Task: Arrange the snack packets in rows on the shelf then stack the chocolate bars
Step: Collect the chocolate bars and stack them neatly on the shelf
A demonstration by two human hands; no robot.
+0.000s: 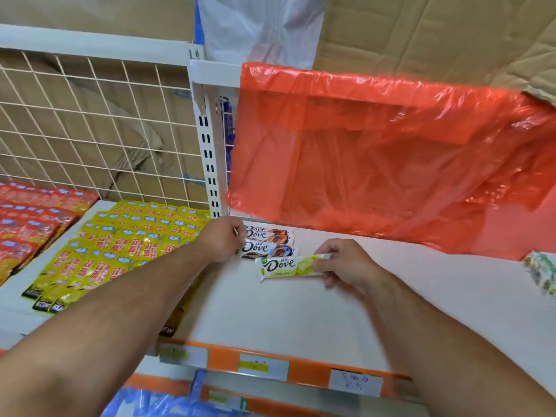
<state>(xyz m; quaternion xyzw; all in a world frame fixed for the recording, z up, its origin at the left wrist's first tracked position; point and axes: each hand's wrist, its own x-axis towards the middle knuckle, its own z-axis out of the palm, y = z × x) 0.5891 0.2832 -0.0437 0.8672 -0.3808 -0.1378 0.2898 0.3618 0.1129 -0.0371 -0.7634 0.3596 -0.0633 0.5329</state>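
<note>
The right grip (334, 263) is pinching a pale green chocolate bar (285, 267) by its right end, holding it flat at the shelf (301, 314) just in front of two brown bars (264, 248), likely to align it. The left grip (222, 239) is touching their left ends, seemingly steadying them; whether it is clasping them cannot be told.

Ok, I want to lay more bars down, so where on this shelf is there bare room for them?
Bare shelf lies between the Dove bars and the orange price strip, and rightward under the red bag toward the patterned packet. The left is crowded with yellow packets.
</note>
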